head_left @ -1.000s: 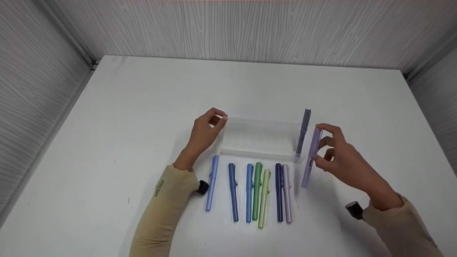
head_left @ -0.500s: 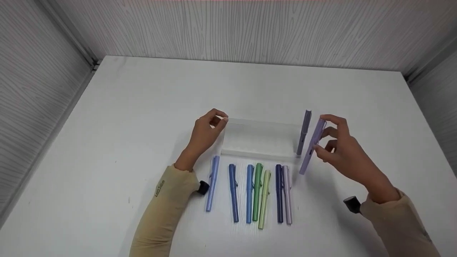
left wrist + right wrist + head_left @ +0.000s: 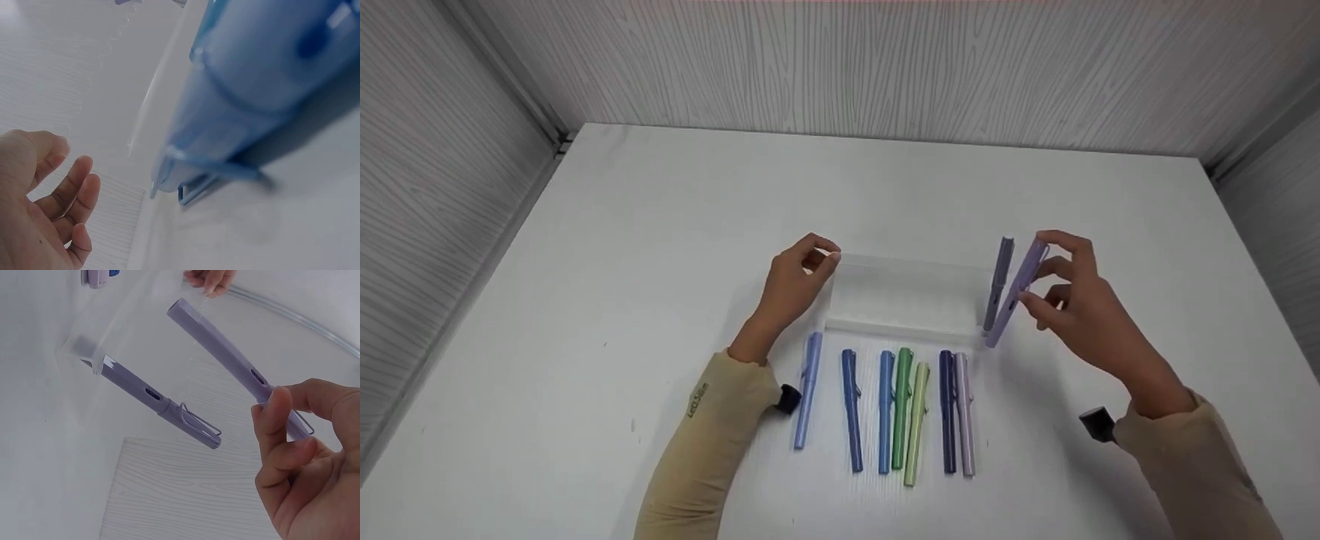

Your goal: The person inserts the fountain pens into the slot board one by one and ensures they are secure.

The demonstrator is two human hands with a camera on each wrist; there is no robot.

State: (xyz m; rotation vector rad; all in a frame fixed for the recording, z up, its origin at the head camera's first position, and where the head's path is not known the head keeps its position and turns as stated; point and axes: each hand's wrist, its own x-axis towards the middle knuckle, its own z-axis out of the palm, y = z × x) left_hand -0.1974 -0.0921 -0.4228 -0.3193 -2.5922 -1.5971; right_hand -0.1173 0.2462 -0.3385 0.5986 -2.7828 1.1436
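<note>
My right hand [image 3: 1080, 307] pinches a light purple pen [image 3: 1017, 294] by its cap end, with a finger on its top. The pen slants, its lower end near the right end of a clear plastic pen stand [image 3: 907, 330]. A darker purple pen [image 3: 1000, 285] stands upright in that end, clip visible in the right wrist view. My left hand [image 3: 802, 277] pinches the stand's upper left corner between thumb and fingers. In the right wrist view the light purple pen [image 3: 225, 354] points away from my fingers, apart from the dark purple pen [image 3: 163, 402].
In front of the stand several capped pens lie in a loose row: a light blue pen [image 3: 808, 390], a dark blue pen [image 3: 851, 409], a green pen [image 3: 901, 409], a yellow-green pen [image 3: 916, 424], a pale lilac pen [image 3: 964, 412] and others. A white table [image 3: 660, 187] lies beneath.
My right hand has moved up and away from me with the light purple pen, which has tilted and come closer to the stand. The left hand keeps its grip on the corner.
</note>
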